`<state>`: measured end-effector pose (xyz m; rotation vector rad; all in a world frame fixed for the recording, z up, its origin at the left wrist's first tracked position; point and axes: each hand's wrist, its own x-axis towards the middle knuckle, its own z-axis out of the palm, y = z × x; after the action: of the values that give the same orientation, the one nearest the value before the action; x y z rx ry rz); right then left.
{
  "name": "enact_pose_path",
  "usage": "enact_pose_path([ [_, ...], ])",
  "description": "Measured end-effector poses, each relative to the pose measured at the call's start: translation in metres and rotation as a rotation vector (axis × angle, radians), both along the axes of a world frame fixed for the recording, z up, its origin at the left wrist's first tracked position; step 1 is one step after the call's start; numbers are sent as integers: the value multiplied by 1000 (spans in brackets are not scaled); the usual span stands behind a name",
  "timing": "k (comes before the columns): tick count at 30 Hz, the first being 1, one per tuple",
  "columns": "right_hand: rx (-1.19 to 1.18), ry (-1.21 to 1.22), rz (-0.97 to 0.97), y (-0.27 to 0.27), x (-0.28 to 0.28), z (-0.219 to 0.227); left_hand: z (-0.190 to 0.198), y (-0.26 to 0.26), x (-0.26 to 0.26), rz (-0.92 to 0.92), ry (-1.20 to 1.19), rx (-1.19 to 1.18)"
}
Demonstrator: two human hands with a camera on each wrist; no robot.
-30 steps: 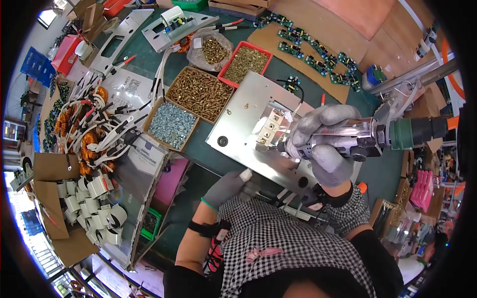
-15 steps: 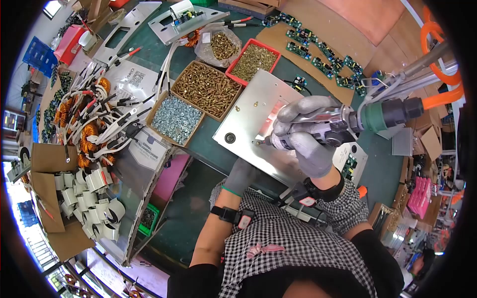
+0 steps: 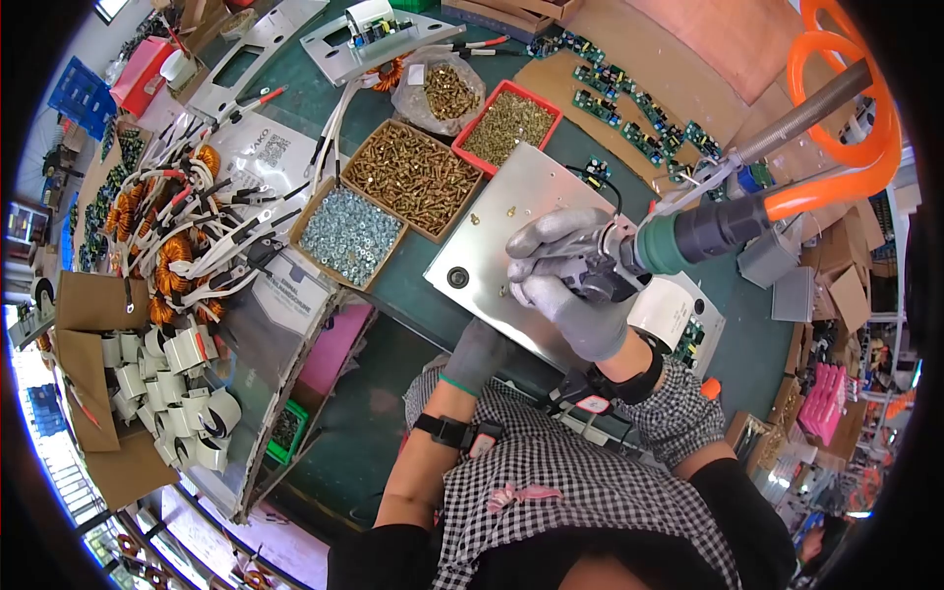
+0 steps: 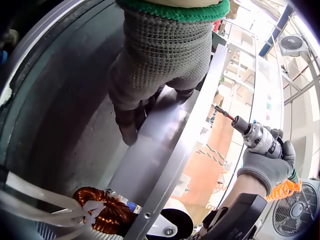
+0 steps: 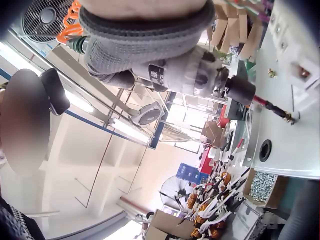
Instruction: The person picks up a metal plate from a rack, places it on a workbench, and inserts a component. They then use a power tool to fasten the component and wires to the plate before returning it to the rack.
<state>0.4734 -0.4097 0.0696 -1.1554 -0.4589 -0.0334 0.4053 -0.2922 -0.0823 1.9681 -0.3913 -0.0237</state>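
Screwdriver [image 5: 240,91] in the right hand's [image 3: 575,285] curled fingers slants over the metal panel [image 3: 492,236], bit touching its face; the left hand's [image 3: 479,354] bent fingers grip the near edge. Bench [image 3: 408,270] shows narrowly between panel and screw box [image 3: 411,177].

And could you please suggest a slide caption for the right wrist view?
Gloved right hand gripping a power screwdriver, its bit reaching the metal panel.

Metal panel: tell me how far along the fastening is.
The black ring looks seated in the panel. The right hand has the driver at one brass fastener. Possibly left: the other brass fasteners; I can't tell whether they're tight.
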Motion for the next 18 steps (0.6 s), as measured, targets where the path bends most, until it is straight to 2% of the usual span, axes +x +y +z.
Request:
enact_pose_path([
  [3, -30, 126, -26, 2, -6, -1, 0, -1, 1, -19, 44, 20],
  [6, -5, 116, 0, 2, 4, 8, -4, -2, -1, 34, -48, -10],
  [8, 13, 90, 13, -1, 6, 6, -5, -8, -4, 94, 193, -365],
  [10, 9, 99, 11, -1, 4, 5, -6, -8, -6, 73, 204, -320],
  [12, -28, 86, -4, 2, -2, 0, 1, -1, 1, -26, -20, 132],
  [15, -72, 25, 14, 3, 1, -15, 23, -1, 2, -29, 76, 58],
  [18, -75, 95, 16, 2, 0, -12, 24, -1, 2, -47, 97, 152],
])
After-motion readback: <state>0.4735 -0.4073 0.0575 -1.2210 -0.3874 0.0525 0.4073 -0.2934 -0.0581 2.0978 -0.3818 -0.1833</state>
